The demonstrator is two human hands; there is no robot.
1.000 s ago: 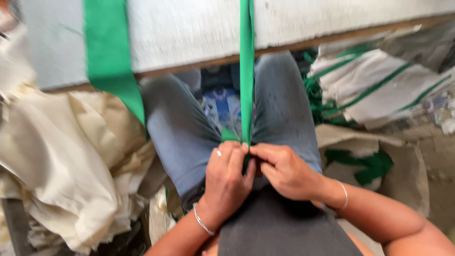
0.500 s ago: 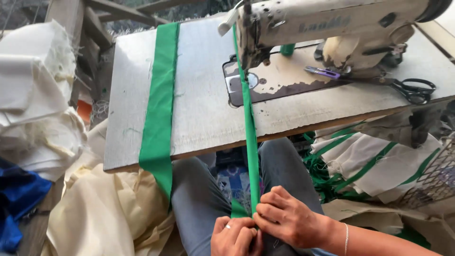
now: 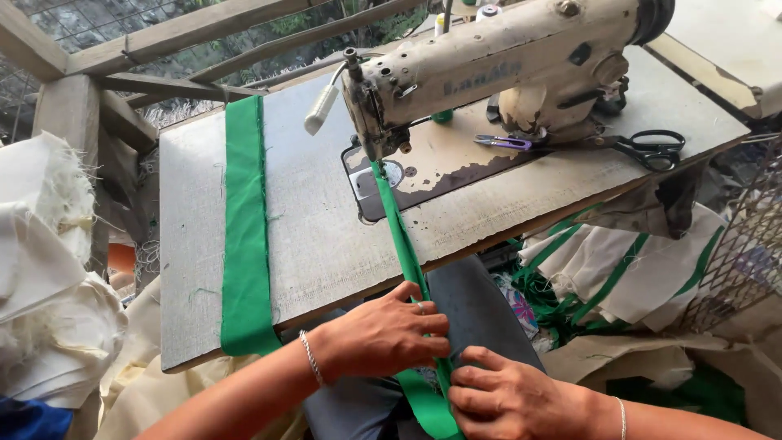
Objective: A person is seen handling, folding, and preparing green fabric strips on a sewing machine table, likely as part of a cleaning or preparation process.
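Observation:
A narrow folded green fabric strip (image 3: 401, 236) runs from under the needle of a cream sewing machine (image 3: 497, 65) down over the table's front edge to my lap. My left hand (image 3: 383, 334) pinches the strip just below the table edge, a bracelet on its wrist. My right hand (image 3: 505, 399) grips the same strip a little lower, close beside the left. The strip's loose end hangs down between my knees.
A wide green band (image 3: 244, 236) lies flat across the left of the worn wooden table (image 3: 309, 236). Black scissors (image 3: 648, 149) and a small clipper (image 3: 501, 142) lie right of the machine. Cream cloth piles (image 3: 49, 277) sit left; cream-and-green pieces (image 3: 619, 269) and a wire basket (image 3: 745, 253) right.
The view has tilted up from my lap to the table and machine. Both hands have moved up the strip toward the table edge, still gripping it.

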